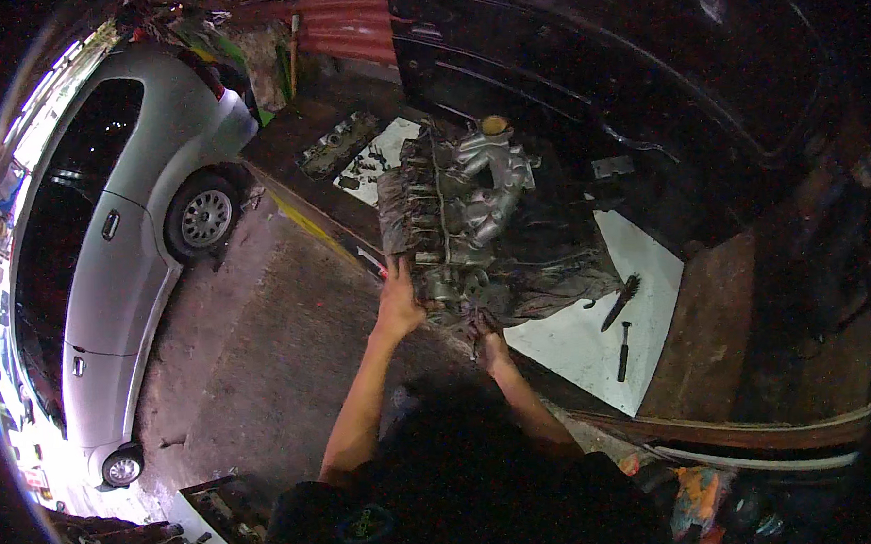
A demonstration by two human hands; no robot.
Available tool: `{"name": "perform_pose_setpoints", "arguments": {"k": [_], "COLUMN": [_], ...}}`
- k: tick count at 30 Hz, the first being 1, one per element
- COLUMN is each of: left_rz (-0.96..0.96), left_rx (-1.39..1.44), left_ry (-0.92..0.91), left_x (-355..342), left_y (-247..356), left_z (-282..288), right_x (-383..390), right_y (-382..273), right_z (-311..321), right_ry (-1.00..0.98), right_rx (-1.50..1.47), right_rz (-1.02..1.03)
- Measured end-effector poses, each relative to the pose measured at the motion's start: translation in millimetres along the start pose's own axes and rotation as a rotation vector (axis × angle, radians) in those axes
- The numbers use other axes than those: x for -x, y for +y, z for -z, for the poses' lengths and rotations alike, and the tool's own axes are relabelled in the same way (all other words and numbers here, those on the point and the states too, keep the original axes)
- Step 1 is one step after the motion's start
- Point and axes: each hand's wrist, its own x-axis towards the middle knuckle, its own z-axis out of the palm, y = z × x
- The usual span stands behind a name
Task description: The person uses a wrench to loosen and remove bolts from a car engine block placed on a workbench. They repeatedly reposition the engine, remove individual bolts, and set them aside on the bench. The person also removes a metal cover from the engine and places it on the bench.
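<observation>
A grimy engine cylinder head [423, 204] lies lengthwise on a dark workbench, a dark cloth along its left side and a silver manifold [500, 187] on its right. My left hand [398, 298] grips the near left end of the head. Beside it, my right hand [487, 338] is closed at the head's near end on something small and dark that I cannot make out. To the right, crumpled dark cloth [562, 276] overlaps a white board [655, 292] bearing a black brush [620, 303] and a slim dark tool [624, 351].
A cover-like metal part [336, 145] and white sheet [398, 137] with small parts sit at the back left. A silver car [122, 276] stands left beside the concrete floor [234, 329]. A glossy dark panel [620, 40] rises behind the bench. A tray [203, 515] sits low at lower left.
</observation>
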Motion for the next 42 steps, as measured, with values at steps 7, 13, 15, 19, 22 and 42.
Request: {"name": "perform_pose_setpoints", "arguments": {"k": [7, 13, 15, 19, 22, 42], "left_rz": [0.037, -0.001, 0.021, -0.068, -0.031, 0.000], "left_rx": [0.022, 0.037, 0.019, 0.064, -0.006, 0.008], "left_ry": [-0.013, 0.018, 0.003, 0.024, -0.010, -0.005], "left_x": [2, -5, -4, -6, -6, -5], "left_y": [-2, -1, -5, 3, -5, 1], "left_z": [-4, -2, -4, 0, -5, -1], "right_x": [-5, 0, 27, -50, -82, 28], "right_y": [19, 13, -18, 56, 83, -114], "right_z": [1, -18, -69, -4, 22, -20], "right_ry": [-0.004, 0.040, 0.148, 0.193, 0.186, 0.205], "right_rx": [-0.074, -0.019, 0.008, 0.326, 0.563, 1.502], "right_rz": [-0.162, -0.219, -0.188, 0.155, 0.361, 0.840]}}
